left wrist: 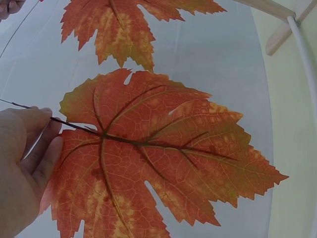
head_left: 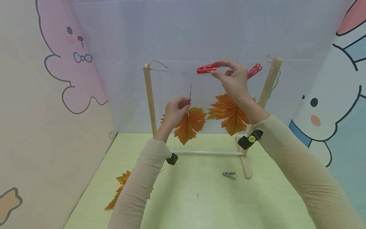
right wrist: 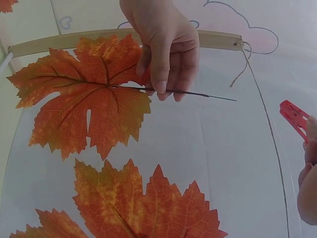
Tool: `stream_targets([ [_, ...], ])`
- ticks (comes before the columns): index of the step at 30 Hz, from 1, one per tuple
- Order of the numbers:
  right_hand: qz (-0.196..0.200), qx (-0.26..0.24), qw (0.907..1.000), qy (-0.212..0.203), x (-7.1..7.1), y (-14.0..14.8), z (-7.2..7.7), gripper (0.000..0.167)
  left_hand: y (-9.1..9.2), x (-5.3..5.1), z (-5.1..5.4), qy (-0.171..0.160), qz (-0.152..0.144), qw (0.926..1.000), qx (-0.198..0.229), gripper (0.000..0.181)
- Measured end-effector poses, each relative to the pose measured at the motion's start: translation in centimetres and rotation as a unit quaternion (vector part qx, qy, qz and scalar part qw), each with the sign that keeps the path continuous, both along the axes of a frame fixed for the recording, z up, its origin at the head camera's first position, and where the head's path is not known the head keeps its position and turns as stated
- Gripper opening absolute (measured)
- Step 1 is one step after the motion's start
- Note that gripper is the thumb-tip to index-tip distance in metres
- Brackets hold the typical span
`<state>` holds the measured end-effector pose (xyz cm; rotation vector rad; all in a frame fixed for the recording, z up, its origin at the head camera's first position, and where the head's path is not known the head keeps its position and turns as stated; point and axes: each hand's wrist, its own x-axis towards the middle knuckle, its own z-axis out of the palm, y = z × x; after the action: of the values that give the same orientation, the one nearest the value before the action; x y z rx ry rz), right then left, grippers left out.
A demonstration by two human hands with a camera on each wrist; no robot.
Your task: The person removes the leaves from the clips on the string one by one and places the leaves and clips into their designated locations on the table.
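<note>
My left hand (head_left: pixel 176 111) pinches the dark stem (left wrist: pixel 74 125) of an orange maple leaf (left wrist: pixel 148 144). The leaf hangs below the fingers and the stem's thin tip points up toward a twine line (head_left: pixel 177 72). Higher and to the right, my right hand (head_left: pixel 234 81) pinches a red clothespin (head_left: pixel 206 68) between thumb and fingers, close beside the twine. In the right wrist view that clothespin (right wrist: pixel 294 116) is at the right edge, with much of the hand cut off. Behind the right hand, a second red clothespin (head_left: pixel 254 70) sits on the line, above another orange leaf (head_left: pixel 230 116).
Wooden posts at left (head_left: pixel 150 98) and right (head_left: pixel 268 82) carry the twine. A white rod (head_left: pixel 208 153) runs low between them. On the table lie a grey clothespin (head_left: pixel 228 174) and, partly under the left sleeve, a third leaf (head_left: pixel 121 181).
</note>
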<state>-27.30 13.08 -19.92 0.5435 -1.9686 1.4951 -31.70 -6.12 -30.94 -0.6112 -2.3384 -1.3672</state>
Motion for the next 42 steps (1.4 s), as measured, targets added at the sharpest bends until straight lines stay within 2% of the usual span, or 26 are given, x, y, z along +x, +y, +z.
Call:
stream_targets([
  [15, 0.058, 0.023, 0.9980, 0.007, 0.4, 0.7, -1.3, 0.038, -1.5, 0.1, -0.8, -0.001, 0.012, 0.9993, -0.037, 0.017],
  [36, 0.042, 0.060, 0.9968, -0.032, 1.3, 2.0, -4.5, 0.031, -3.2, 0.4, -2.8, -0.021, 0.023, 0.9986, -0.042, 0.017],
  [38, 0.046, 0.060, 0.9965, -0.036, 1.2, 2.2, -4.8, 0.031, -3.4, 0.4, -3.0, -0.020, 0.024, 0.9986, -0.043, 0.017],
  [42, 0.042, 0.071, 0.9962, -0.029, 0.1, 3.0, -6.4, 0.033, -3.7, 0.6, -3.4, -0.019, 0.025, 0.9984, -0.047, 0.017],
])
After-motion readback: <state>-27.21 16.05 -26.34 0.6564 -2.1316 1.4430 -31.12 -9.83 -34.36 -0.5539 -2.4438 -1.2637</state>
